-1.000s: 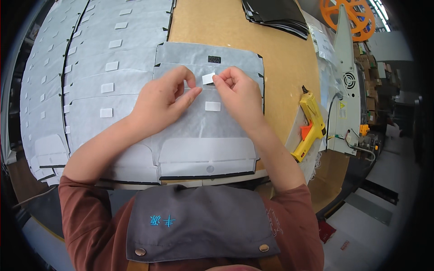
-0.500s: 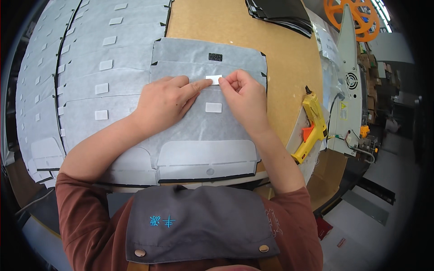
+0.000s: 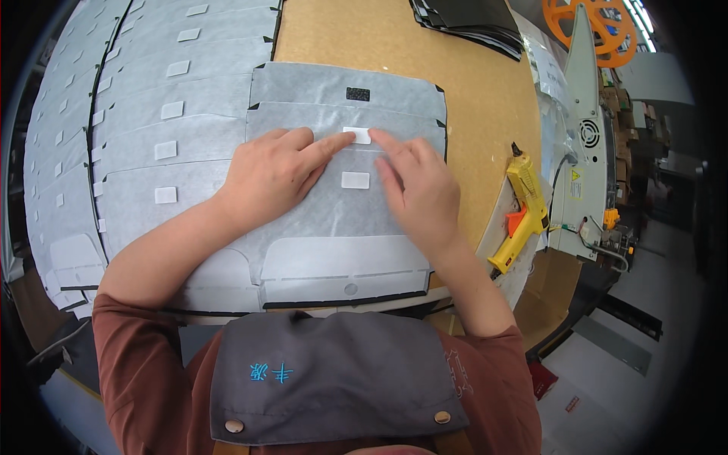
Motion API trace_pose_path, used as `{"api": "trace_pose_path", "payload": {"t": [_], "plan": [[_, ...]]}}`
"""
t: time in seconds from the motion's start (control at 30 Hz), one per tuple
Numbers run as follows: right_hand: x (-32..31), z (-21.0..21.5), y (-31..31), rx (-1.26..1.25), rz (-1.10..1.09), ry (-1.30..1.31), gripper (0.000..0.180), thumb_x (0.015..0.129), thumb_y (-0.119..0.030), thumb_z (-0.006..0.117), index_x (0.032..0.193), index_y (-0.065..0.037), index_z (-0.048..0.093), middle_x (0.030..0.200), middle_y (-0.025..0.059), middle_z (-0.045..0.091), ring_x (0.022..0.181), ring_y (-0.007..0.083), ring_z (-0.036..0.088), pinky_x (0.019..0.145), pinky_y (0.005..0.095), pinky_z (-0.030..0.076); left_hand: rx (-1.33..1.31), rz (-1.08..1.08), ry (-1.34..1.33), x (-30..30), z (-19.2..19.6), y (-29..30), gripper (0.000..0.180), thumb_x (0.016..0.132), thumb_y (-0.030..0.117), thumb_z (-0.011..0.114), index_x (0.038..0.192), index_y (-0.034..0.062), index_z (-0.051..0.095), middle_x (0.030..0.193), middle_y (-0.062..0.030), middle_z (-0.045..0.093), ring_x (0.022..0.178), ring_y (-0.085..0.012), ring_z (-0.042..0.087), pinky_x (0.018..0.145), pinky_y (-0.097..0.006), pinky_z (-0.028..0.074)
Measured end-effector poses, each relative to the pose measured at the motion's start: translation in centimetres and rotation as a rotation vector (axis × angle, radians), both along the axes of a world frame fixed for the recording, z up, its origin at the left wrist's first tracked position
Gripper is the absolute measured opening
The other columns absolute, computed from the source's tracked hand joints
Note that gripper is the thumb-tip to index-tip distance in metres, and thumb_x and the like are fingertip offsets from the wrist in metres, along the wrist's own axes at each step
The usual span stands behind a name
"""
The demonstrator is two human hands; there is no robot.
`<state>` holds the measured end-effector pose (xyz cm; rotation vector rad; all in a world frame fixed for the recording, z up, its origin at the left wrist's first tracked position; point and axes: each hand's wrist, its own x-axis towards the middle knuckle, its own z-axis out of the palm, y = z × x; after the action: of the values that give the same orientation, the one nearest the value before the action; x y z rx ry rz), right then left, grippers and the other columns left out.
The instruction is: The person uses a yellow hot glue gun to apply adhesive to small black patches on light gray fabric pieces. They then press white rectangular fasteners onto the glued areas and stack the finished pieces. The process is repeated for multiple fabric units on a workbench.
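Before me lies a pale grey fabric panel with black edging. The index finger of my left hand stretches out and presses down the left part of a small white rectangular patch; its other fingers are bent on the fabric. At the patch's right end rests the index fingertip of my right hand. That hand holds nothing, and its thumb stands apart from the fingers. Below them a second white patch lies flat, and above sits a black rough patch.
Similar fabric panels with rows of white patches spread to the left. A yellow glue gun lies at the tabletop's right edge. Black sheets are stacked at the back. A machine with an orange reel stands at the right.
My right hand has opened out of a pinch at the patch's right end, its index finger now lying on the patch. My left hand keeps pressing the patch.
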<state>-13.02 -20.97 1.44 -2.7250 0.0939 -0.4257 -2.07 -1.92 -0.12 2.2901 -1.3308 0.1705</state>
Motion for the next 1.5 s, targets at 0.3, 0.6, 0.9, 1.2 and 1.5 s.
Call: {"api": "trace_pose_path", "payload": {"t": [0.3,0.6,0.9,1.2,1.5], "plan": [[-0.3,-0.3,0.2,-0.092,0.019,0.054,0.035,0.085,-0.028,0.070,0.119,-0.023,0.069,0.082,0.0016,0.049,0.069,0.0190,0.054,0.061,0.0330,0.046,0.020,0.013,-0.073,-0.2,-0.1,-0.2,0.036,0.085,0.016,0.069,0.119,0.0258,0.068,0.068,0.0026,0.052,0.059,-0.0151,0.055,0.047,-0.030,0.045],[-0.1,0.2,0.3,-0.093,-0.008,0.141,0.041,0.084,-0.031,0.071,0.125,-0.023,0.065,0.087,0.0031,0.049,0.073,0.0201,0.054,0.063,0.0337,0.048,0.044,0.014,-0.069,-0.3,-0.2,-0.5,0.043,0.086,0.016,0.067,0.127,0.0247,0.063,0.069,0.0025,0.052,0.059,-0.0153,0.056,0.047,-0.030,0.045],[-0.1,1.1,0.1,-0.036,0.029,0.194,0.042,0.083,-0.031,0.071,0.125,-0.027,0.066,0.089,0.0040,0.050,0.079,0.0226,0.056,0.067,0.0360,0.050,0.057,-0.011,-0.014,-0.1,-0.7,0.2,0.040,0.084,0.018,0.066,0.124,0.0241,0.062,0.075,0.0002,0.056,0.065,-0.0197,0.060,0.053,-0.034,0.049],[1.0,1.9,0.0,0.140,-0.001,0.302,0.044,0.084,-0.027,0.070,0.128,-0.022,0.064,0.087,0.0060,0.051,0.078,0.0232,0.056,0.069,0.0345,0.048,0.035,0.014,0.035,-0.2,-1.0,0.2,0.040,0.086,0.021,0.064,0.125,0.0234,0.060,0.079,0.0005,0.056,0.067,-0.0193,0.060,0.053,-0.033,0.050],[0.7,2.2,0.2,0.057,0.096,0.273,0.048,0.082,-0.025,0.072,0.130,-0.022,0.063,0.089,0.0060,0.047,0.079,0.0218,0.053,0.068,0.0325,0.046,0.023,-0.015,0.020,-0.2,-1.2,0.8,0.035,0.087,0.025,0.063,0.123,0.0237,0.061,0.079,-0.0017,0.055,0.068,-0.0200,0.061,0.052,-0.034,0.050]]}}
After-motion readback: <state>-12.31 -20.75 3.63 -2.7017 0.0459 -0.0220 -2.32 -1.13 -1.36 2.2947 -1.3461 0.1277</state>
